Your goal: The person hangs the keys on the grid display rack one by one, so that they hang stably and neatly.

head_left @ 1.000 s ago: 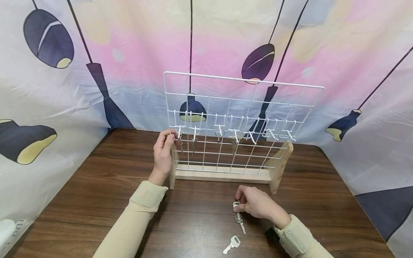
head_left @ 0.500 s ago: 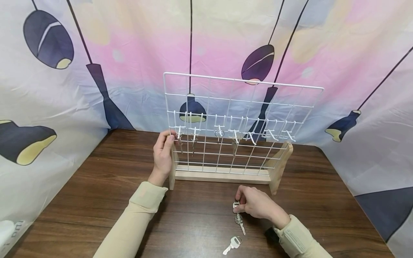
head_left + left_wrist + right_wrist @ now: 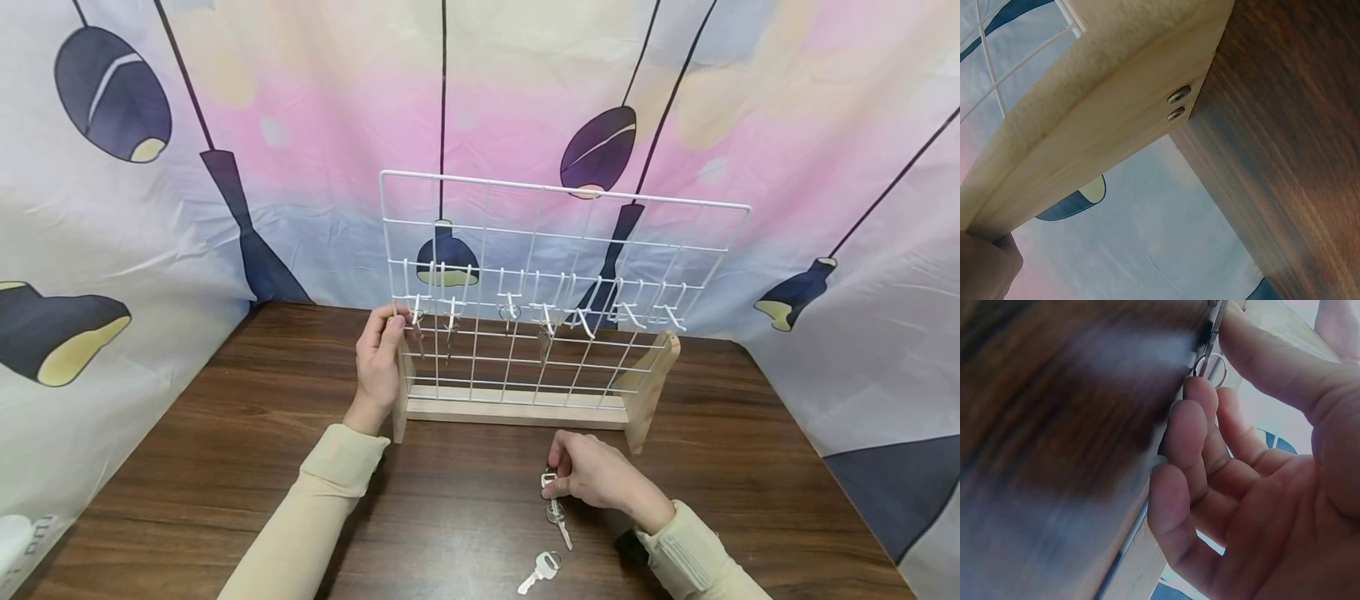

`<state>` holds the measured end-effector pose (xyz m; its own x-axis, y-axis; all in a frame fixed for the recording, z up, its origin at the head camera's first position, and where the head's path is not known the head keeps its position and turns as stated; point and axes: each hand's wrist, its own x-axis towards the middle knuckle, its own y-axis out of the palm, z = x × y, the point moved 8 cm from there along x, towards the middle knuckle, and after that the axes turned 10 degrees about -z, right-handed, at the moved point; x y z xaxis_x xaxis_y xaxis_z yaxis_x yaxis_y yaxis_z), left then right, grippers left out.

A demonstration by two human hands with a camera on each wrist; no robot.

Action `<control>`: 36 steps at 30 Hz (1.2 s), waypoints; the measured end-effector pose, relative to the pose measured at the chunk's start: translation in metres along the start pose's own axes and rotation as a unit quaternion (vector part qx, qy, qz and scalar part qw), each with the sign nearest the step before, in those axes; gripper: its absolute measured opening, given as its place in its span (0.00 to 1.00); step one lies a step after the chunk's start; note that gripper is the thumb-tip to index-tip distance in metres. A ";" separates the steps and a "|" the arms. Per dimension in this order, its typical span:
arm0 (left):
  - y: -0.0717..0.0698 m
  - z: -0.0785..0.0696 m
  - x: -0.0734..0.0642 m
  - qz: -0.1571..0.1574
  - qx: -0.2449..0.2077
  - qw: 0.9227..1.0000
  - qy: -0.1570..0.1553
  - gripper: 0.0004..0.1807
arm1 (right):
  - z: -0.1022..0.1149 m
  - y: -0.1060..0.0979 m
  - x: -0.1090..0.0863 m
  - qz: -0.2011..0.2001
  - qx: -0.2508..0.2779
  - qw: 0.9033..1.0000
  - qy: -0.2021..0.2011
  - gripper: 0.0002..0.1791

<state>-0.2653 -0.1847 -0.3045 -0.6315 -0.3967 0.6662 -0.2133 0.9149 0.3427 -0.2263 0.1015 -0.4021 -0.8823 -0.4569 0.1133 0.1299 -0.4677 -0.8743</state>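
Note:
My left hand (image 3: pixel 378 358) grips the upper left end of a white wire-grid key rack (image 3: pixel 525 181). In the left wrist view, part of that hand (image 3: pixel 988 265) is against the rack's wooden side piece (image 3: pixel 1104 100). At the front, my right hand (image 3: pixel 596 471) pinches a silver key (image 3: pixel 551 482) between thumb and fingers, low over the table. Its ring (image 3: pixel 1219 370) shows at the fingertips in the right wrist view. A second key (image 3: pixel 558 525) lies just below the pinched one and overlaps it. Closer to me lies another key (image 3: pixel 540 572) with a ring.
White hooks (image 3: pixel 583 323) line the grid. Keys (image 3: pixel 546 340) hang from several on the left and middle; those toward the right carry none. The rack's wooden base (image 3: pixel 517 410) stands on a brown table (image 3: pixel 285 400). A patterned cloth (image 3: pixel 330 100) surrounds the back and sides.

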 end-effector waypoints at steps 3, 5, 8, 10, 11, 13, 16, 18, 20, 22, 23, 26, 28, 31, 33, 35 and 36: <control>0.000 0.000 0.000 -0.001 0.000 1.000 0.001 0.10 | 0.000 0.000 0.000 -0.001 -0.002 1.000 -0.001 0.20; 0.000 0.000 0.000 -0.001 0.000 1.000 0.001 0.10 | 0.000 -0.001 0.000 -0.002 -0.002 1.000 0.000 0.20; 0.000 0.001 0.000 -0.002 -0.002 1.000 0.001 0.10 | -0.001 -0.001 0.001 -0.002 -0.001 1.000 0.002 0.20; 0.000 0.001 0.000 -0.003 -0.003 1.000 0.001 0.10 | -0.001 -0.001 0.000 -0.002 0.000 1.000 0.003 0.20; 0.000 0.001 0.000 -0.003 -0.004 1.000 0.001 0.10 | -0.001 -0.001 0.000 -0.003 -0.001 1.000 0.003 0.21; 0.000 0.000 0.000 -0.003 -0.004 1.000 0.001 0.10 | -0.001 -0.001 0.000 -0.004 -0.002 1.000 0.003 0.21; 0.000 0.000 0.000 -0.002 -0.003 1.000 0.003 0.10 | -0.002 -0.001 0.000 -0.006 -0.005 1.000 0.004 0.21; 0.000 0.000 0.000 -0.001 0.000 1.000 0.003 0.10 | -0.002 0.000 0.000 -0.006 -0.008 1.000 0.007 0.20; 0.000 0.000 0.000 0.001 0.000 1.000 0.005 0.10 | -0.002 0.000 0.000 -0.006 -0.009 1.000 0.009 0.20; 0.000 -0.001 0.000 0.002 0.002 1.000 0.005 0.10 | -0.002 0.000 0.000 -0.004 -0.008 1.000 0.010 0.19; 0.000 -0.001 0.000 0.002 0.003 1.000 0.005 0.10 | -0.002 0.000 0.000 -0.004 -0.008 1.000 0.010 0.19; 0.000 -0.001 0.000 -0.001 0.007 1.000 0.003 0.10 | -0.002 0.000 -0.001 0.000 -0.004 1.000 0.008 0.18; 0.000 -0.001 -0.001 -0.002 0.009 1.000 0.000 0.09 | -0.003 0.001 -0.001 0.003 -0.003 1.000 0.009 0.18; 0.000 0.000 -0.001 -0.002 0.011 1.000 -0.002 0.09 | -0.002 0.001 -0.002 0.009 -0.004 1.000 0.008 0.16; 0.000 0.000 -0.001 -0.002 0.008 1.000 -0.001 0.09 | -0.002 0.001 -0.002 0.010 -0.006 1.000 0.003 0.15; -0.001 0.000 0.000 -0.002 0.009 1.000 0.000 0.09 | -0.001 0.000 -0.002 0.012 -0.007 1.000 -0.006 0.13; -0.001 0.000 0.000 -0.003 0.009 1.000 0.000 0.09 | 0.000 0.000 -0.002 0.013 -0.008 1.000 -0.012 0.12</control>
<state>-0.2654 -0.1854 -0.3050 -0.6305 -0.4018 0.6641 -0.2307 0.9139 0.3339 -0.2240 0.1023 -0.4026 -0.8675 -0.4872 0.1009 0.1460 -0.4431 -0.8845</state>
